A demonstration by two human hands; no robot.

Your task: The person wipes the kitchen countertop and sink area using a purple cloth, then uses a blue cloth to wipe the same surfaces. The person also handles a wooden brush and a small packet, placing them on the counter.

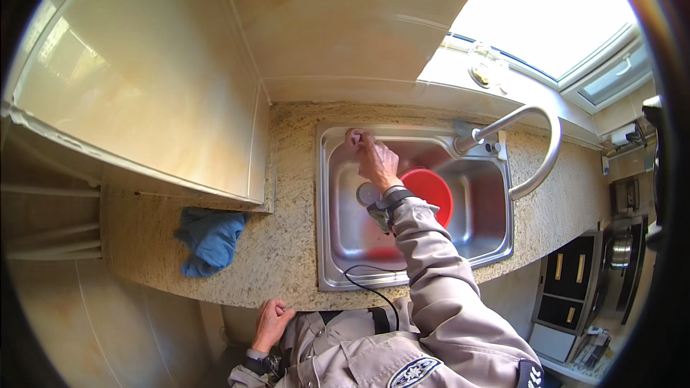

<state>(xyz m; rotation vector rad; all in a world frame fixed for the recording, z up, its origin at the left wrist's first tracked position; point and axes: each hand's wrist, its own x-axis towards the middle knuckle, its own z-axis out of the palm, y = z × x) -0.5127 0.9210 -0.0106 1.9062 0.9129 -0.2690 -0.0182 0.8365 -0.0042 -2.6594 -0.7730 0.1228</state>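
Observation:
My right hand [380, 164] reaches across the stainless steel sink [474, 221] to its far left corner. Its fingers are shut on a small pinkish cloth or sponge [354, 137], mostly covered by the hand and pressed against the rim. Under my right wrist, a red plastic basin [431, 194] stands in the sink, partly hidden by my sleeve. The round drain [368, 194] shows just left of the wrist. My left hand [272, 323] is loosely curled at the counter's front edge, with nothing visible in it.
A crumpled blue cloth [213, 240] lies on the speckled stone countertop [280, 248] left of the sink. The curved faucet [555, 140] arches over the right side. A black cable [377, 293] crosses the front rim. A tiled wall box [151, 91] juts out at left. A glass item [485, 70] sits on the windowsill.

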